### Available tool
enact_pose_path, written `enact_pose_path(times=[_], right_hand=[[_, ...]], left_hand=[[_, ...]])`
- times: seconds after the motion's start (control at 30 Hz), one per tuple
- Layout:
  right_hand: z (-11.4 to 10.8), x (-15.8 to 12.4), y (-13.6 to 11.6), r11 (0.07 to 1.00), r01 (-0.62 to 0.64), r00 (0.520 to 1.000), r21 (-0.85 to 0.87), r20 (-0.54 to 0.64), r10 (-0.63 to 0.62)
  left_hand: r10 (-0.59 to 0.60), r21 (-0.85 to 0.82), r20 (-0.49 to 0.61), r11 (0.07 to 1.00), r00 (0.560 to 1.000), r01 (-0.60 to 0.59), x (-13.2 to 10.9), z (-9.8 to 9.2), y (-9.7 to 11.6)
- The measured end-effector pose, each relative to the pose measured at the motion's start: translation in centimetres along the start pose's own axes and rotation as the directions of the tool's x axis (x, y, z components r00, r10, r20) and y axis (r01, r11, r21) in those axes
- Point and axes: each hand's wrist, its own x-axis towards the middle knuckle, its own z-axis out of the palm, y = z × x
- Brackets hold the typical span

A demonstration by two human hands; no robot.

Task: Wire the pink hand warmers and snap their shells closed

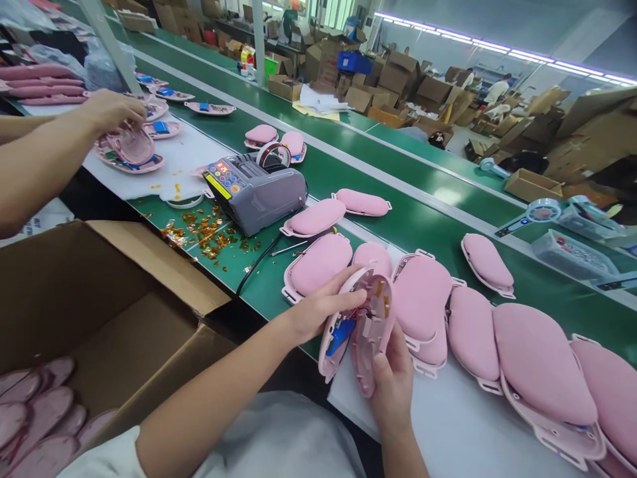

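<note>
A: In the hands?

B: A pink casing (365, 332), split open into two halves and stood on edge above the near corner of the white mat (448, 431). Blue battery (341, 336) and red wires (359, 312) showing inside.

A: Grip?

B: Left hand (318, 307) closed over the upper left rim, one digit stretched along the top edge, the rest tucked behind the shell. Right hand (393, 382) wrapped round the lower end, thumb pressed flat on the inner face, fingers curled behind. Both tight on the casing, nothing else held.

A: Close around?

B: Closed pink pads (540, 362), cushion side up, overlapping in a row to the right across the mat and the green belt (413, 219). Two more just behind the casing.

A: Further out?

B: Grey tape dispenser (256, 189) up and to the left, with a black cable (256, 260) trailing toward the near edge and orange tape scraps (206, 236) scattered beside. Open cardboard box (114, 312) at far left, with pink shells (34, 411) heaped in its corner. Beyond that, a co-worker's hand (112, 109) resting on an opened pink unit (130, 149) on another white sheet. Well back, stacked cartons (398, 76) across the floor.
</note>
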Motion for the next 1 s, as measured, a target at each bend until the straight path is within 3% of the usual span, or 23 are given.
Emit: enact_pose_path(times=[0.1,0.2,0.47,0.6,0.77,0.9,1.0], right_hand=[[0.4,-0.1,0.0,0.999,0.041,0.999,-0.024,0.022,-0.041],[0.9,-0.3,0.1,0.997,0.079,0.997,-0.009,0.026,-0.079],[2.5,-0.9,-0.1,0.987,0.157,0.988,-0.043,0.009,-0.157],[2.6,-1.1,-0.1,0.973,0.190,0.980,-0.130,-0.037,-0.196],[2.7,-0.7,-1.0,0.965,0.172,0.985,-0.198,0.012,-0.173],[2.3,-0.8,-0.9,0.950,0.178,0.979,-0.257,-0.053,-0.198],[1.7,-1.1,-0.2,0.956,0.155,0.987,-0.247,-0.011,-0.163]], left_hand=[[0.067,0.088,0.074,0.993,0.995,-0.073,-0.2,-0.9,-0.8],[0.174,0.207,0.021,0.963,0.984,-0.175,-0.3,-0.5,-1.2],[0.244,0.150,-0.055,0.961,0.968,-0.233,-0.8,1.0,-1.2],[0.223,0.111,-0.070,0.970,0.972,-0.214,-1.1,0.9,-1.3],[0.255,0.164,-0.103,0.958,0.961,-0.236,-1.5,1.0,-1.3],[0.221,0.066,-0.147,0.975,0.964,-0.213,-1.5,1.1,-1.0],[0.212,0.038,-0.139,0.977,0.967,-0.209,-1.5,1.2,-0.8]])
